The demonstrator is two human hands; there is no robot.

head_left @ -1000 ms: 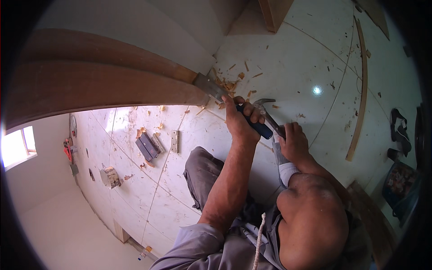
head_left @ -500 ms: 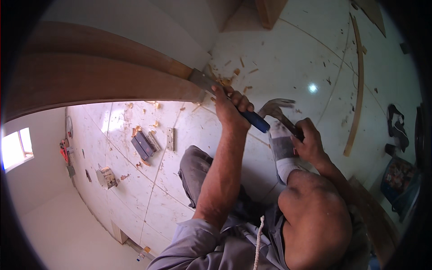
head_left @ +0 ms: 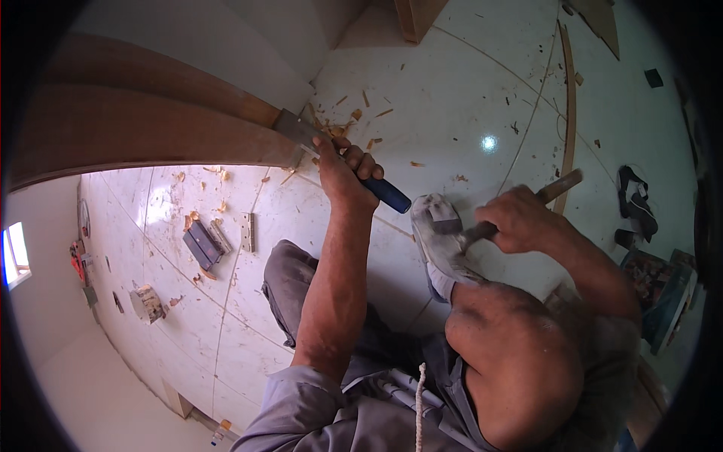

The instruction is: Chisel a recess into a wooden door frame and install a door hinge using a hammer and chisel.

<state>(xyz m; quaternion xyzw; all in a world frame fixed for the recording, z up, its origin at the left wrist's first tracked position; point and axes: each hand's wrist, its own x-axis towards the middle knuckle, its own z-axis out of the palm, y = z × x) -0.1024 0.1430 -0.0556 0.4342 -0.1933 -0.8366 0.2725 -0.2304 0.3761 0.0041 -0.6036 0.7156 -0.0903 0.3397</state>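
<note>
My left hand (head_left: 348, 172) is wrapped round a chisel (head_left: 392, 196) with a blue handle and a wide metal blade. The blade's end rests against the edge of a brown wooden frame (head_left: 173, 128), close to its right end. My right hand (head_left: 518, 218) grips a hammer by its wooden handle (head_left: 562, 185), off to the right of the chisel. The hammer's head is blurred and hangs near my shoe (head_left: 439, 230), apart from the chisel handle's butt. Wood shavings (head_left: 354, 120) lie on the floor beside the blade.
On the tiled floor (head_left: 248, 301) at left are a dark box (head_left: 203, 245), a metal hinge (head_left: 248, 232) and a whitish round object (head_left: 147, 303). To the right lie a long wood strip (head_left: 568, 120), a black sandal (head_left: 637, 203) and a bluish container (head_left: 657, 301).
My right hand has swung the hammer back, away from the chisel's handle, turning its head down. The left hand still holds the chisel against the wood. The whole view has shifted slightly.
</note>
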